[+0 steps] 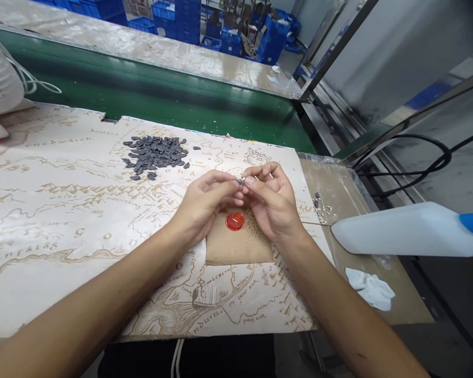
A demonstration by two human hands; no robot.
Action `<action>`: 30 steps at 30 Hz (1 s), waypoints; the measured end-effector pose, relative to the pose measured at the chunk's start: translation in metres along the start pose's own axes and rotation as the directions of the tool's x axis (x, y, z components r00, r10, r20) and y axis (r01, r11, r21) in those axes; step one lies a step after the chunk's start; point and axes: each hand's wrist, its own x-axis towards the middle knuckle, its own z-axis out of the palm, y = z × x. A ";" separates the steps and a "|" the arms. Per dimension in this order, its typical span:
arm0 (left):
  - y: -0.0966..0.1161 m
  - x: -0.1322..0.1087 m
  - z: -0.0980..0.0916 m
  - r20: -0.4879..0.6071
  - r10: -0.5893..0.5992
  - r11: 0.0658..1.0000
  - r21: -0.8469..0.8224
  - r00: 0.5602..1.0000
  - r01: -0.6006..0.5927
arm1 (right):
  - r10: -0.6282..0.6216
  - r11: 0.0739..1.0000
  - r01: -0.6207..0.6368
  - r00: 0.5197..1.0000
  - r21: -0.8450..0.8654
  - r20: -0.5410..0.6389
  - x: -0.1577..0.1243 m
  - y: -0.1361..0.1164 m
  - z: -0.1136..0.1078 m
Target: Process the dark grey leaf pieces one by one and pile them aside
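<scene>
Map sheet (82,220): spread under the work.
Cardboard pad (236,254): laid on the sheet; fine specks strewn along its right side.
Red round item (234,221): set on the pad; contents cannot be told.
Left hand (203,202): thumb and finger pinched on a small grey piece (238,180), held beyond the red item.
Right hand (276,205): fingertips closed at the same piece's other end; hands nearly meeting.
Piece in hand: judged unfinished, both hands being engaged on it.
Dark heap (157,153): many pieces left loose, beyond the left hand; whether finished or waiting cannot be told.
Pale crumbs (257,156): scattered beyond the right hand; some trimming judged already done.
</scene>
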 end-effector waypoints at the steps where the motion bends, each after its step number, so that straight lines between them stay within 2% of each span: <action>1: 0.000 0.000 0.000 0.004 -0.002 1.000 0.005 1.000 0.002 | -0.001 1.000 0.001 1.000 0.002 0.000 0.000 0.000 0.000; 8: -0.001 -0.003 0.000 0.018 0.003 0.996 0.094 1.000 -0.005 | -0.005 1.000 0.005 1.000 -0.017 0.009 -0.002 -0.001 0.002; 10: 0.002 -0.002 -0.002 0.029 0.014 0.984 0.179 0.999 -0.019 | -0.008 0.997 0.009 1.000 -0.077 0.013 0.001 -0.002 -0.003; 12: 0.011 0.000 -0.006 0.028 0.041 0.939 0.340 0.999 -0.048 | -0.039 0.974 0.035 0.999 -0.225 -0.014 0.007 -0.006 -0.014; 14: 0.026 0.003 -0.012 0.019 0.127 0.826 0.551 0.992 -0.116 | -0.117 0.891 0.077 0.991 -0.447 -0.062 0.015 -0.011 -0.030; 16: 0.045 0.003 -0.022 0.031 0.245 0.630 0.755 0.969 -0.183 | -0.189 0.751 0.080 0.977 -0.655 -0.098 0.023 -0.017 -0.049; 17: 0.056 0.002 -0.028 0.035 0.276 0.510 0.842 0.960 -0.178 | -0.205 0.679 0.063 0.973 -0.732 -0.106 0.026 -0.019 -0.057; 20: 0.084 -0.012 -0.056 -0.021 0.325 0.181 0.983 0.946 -0.040 | -0.186 0.533 0.026 0.979 -0.845 -0.087 0.030 -0.023 -0.072; 22: 0.099 -0.030 -0.083 -0.092 0.347 0.060 0.995 0.934 0.076 | -0.175 0.498 0.053 0.984 -0.865 -0.041 0.030 -0.022 -0.074; 24: 0.111 -0.051 -0.114 -0.208 0.401 0.023 0.976 0.892 0.217 | -0.174 0.492 0.089 0.985 -0.866 0.002 0.029 -0.018 -0.071; 26: 0.121 -0.072 -0.145 -0.264 0.465 -0.004 0.954 0.845 0.300 | -0.162 0.491 0.111 0.986 -0.864 0.035 0.029 -0.013 -0.066; 28: 0.130 -0.091 -0.174 -0.263 0.496 -0.019 0.949 0.828 0.313 | -0.148 0.483 0.122 0.987 -0.867 0.056 0.030 -0.007 -0.063; 29: 0.134 -0.099 -0.186 -0.275 0.526 -0.018 0.943 0.805 0.334 | -0.147 0.477 0.126 0.987 -0.870 0.062 0.030 -0.005 -0.062; 30: 0.137 -0.105 -0.197 -0.279 0.528 0.008 0.946 0.802 0.324 | -0.151 0.470 0.128 0.987 -0.873 0.063 0.031 -0.003 -0.061</action>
